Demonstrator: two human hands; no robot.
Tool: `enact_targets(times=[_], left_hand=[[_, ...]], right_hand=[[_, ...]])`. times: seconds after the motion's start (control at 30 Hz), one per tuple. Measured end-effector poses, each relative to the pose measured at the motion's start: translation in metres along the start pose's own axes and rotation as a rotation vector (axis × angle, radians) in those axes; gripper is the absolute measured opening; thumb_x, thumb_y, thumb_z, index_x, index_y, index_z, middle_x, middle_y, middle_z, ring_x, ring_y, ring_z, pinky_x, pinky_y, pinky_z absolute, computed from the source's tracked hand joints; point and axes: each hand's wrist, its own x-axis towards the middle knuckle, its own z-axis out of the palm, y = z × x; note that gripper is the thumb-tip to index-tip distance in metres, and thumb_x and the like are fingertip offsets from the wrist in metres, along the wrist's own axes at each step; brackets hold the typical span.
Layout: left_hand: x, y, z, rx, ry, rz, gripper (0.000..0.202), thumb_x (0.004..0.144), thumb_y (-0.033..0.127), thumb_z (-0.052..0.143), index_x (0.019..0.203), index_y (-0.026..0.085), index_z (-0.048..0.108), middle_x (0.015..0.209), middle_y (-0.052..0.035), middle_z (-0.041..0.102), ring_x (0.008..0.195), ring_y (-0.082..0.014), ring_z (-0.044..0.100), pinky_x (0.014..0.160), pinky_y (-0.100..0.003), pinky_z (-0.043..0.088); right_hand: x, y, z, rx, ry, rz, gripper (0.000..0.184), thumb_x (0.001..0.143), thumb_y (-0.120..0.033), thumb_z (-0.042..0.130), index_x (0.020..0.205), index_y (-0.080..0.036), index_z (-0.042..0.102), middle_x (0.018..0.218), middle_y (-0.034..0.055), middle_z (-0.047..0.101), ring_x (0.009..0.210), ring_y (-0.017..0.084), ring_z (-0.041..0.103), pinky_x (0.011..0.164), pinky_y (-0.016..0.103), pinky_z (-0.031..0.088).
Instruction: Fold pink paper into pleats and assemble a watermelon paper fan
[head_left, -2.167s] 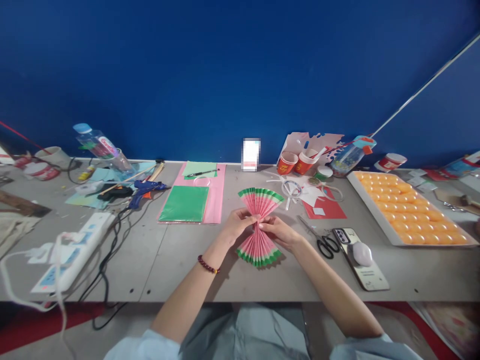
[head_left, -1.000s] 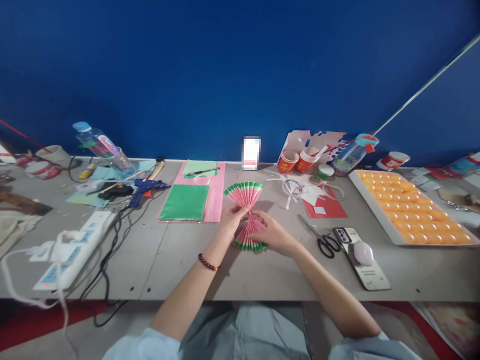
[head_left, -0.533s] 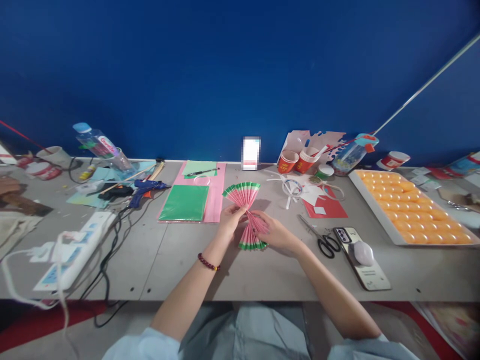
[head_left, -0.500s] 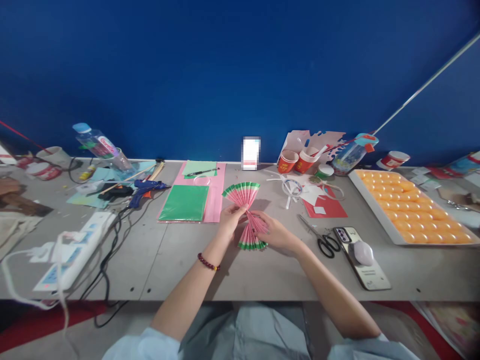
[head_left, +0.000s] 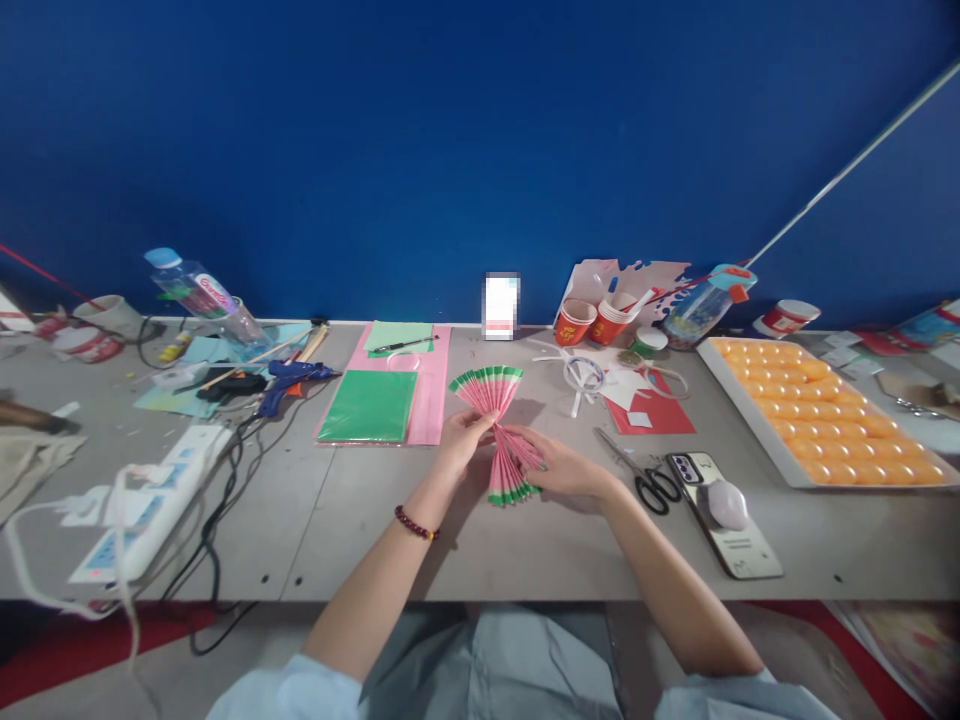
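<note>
Between my hands is a pleated paper fan (head_left: pixel 491 390), pink with green edges, pinched at its middle so both ends flare like a bow. My left hand (head_left: pixel 466 440) closes on its narrow waist, thumb on top. Around the lower half, my right hand (head_left: pixel 551 462) holds the pleats from the right side. The fan is above the grey table, its upper end spread wide and its lower end narrower. Some of the fingers are hidden behind the paper.
Green paper (head_left: pixel 367 405) lies on pink sheets to the left, near a blue glue gun (head_left: pixel 289 380) and a power strip (head_left: pixel 154 505). Scissors (head_left: pixel 652 485), a phone (head_left: pixel 724 520), red paper cups (head_left: pixel 576 322) and a tray of orange balls (head_left: pixel 825 415) occupy the right.
The lower end of the fan has narrowed and swung slightly right, with my right hand moving a little the same way. My left hand keeps its pinch on the waist.
</note>
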Motion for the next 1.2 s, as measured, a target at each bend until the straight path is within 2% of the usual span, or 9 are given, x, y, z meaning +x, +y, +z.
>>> enact_targets(times=[0.17,0.3,0.47,0.7,0.9,1.0,1.13,1.2], left_hand=[[0.002,0.002,-0.001,-0.036,0.017,-0.008,0.038,0.047,0.041,0.087,0.065,0.014,0.067,0.064,-0.0021,0.066,0.061,-0.0133,0.063,0.061,-0.026,0.053],[0.003,0.004,-0.002,-0.048,0.030,-0.016,0.038,0.046,0.040,0.087,0.065,0.014,0.066,0.064,-0.0019,0.066,0.060,-0.0125,0.063,0.062,-0.026,0.053],[0.005,0.003,-0.005,-0.024,0.011,-0.007,0.038,0.047,0.041,0.086,0.063,0.014,0.065,0.064,-0.0013,0.065,0.061,-0.0126,0.062,0.064,-0.028,0.053],[0.008,0.001,-0.010,-0.048,0.010,0.022,0.034,0.051,0.038,0.085,0.061,0.015,0.062,0.064,-0.0008,0.064,0.063,-0.0133,0.063,0.066,-0.028,0.053],[0.012,0.001,-0.013,-0.067,0.019,0.004,0.033,0.052,0.037,0.085,0.065,0.015,0.064,0.065,-0.0003,0.065,0.063,-0.0131,0.063,0.065,-0.027,0.052],[0.014,0.001,-0.014,-0.069,0.017,-0.003,0.034,0.051,0.038,0.085,0.065,0.015,0.064,0.065,-0.0009,0.065,0.064,-0.0139,0.064,0.066,-0.027,0.053],[0.013,0.004,-0.014,-0.042,0.029,-0.011,0.035,0.049,0.039,0.085,0.063,0.014,0.064,0.065,-0.0016,0.066,0.062,-0.0138,0.063,0.064,-0.027,0.052],[0.012,0.005,-0.014,-0.045,0.035,-0.007,0.036,0.048,0.039,0.085,0.063,0.014,0.064,0.065,-0.0016,0.066,0.062,-0.0134,0.063,0.064,-0.026,0.052]], right_hand=[[0.000,-0.007,0.001,-0.079,0.071,-0.006,0.077,0.064,-0.008,0.049,0.138,-0.025,0.041,0.125,0.0064,0.059,0.100,0.022,0.059,0.091,0.039,0.046],[-0.002,-0.010,0.004,-0.123,0.080,0.023,0.078,0.067,-0.010,0.047,0.142,-0.031,0.035,0.126,0.0033,0.059,0.096,0.020,0.061,0.087,0.038,0.047],[-0.002,-0.005,0.001,-0.174,0.069,0.026,0.079,0.068,-0.011,0.047,0.143,-0.032,0.033,0.136,0.0038,0.052,0.102,0.021,0.059,0.090,0.038,0.046],[-0.002,-0.004,-0.002,-0.173,0.038,-0.026,0.083,0.067,-0.012,0.052,0.145,-0.030,0.029,0.139,0.0055,0.050,0.106,0.022,0.059,0.091,0.036,0.045],[-0.003,-0.013,0.004,-0.184,0.105,-0.063,0.078,0.069,-0.013,0.054,0.142,-0.029,0.034,0.142,0.0058,0.047,0.120,0.025,0.051,0.100,0.040,0.040],[-0.005,-0.016,0.005,-0.166,0.125,-0.042,0.075,0.071,-0.011,0.051,0.142,-0.030,0.036,0.142,0.0056,0.047,0.118,0.025,0.053,0.099,0.040,0.040],[-0.006,-0.014,0.002,-0.142,0.070,0.007,0.076,0.072,-0.008,0.047,0.143,-0.031,0.033,0.136,0.0055,0.052,0.098,0.021,0.063,0.091,0.037,0.045],[-0.006,-0.010,0.000,-0.138,0.056,0.005,0.080,0.070,-0.007,0.047,0.144,-0.031,0.031,0.135,0.0052,0.054,0.098,0.020,0.062,0.090,0.037,0.046]])
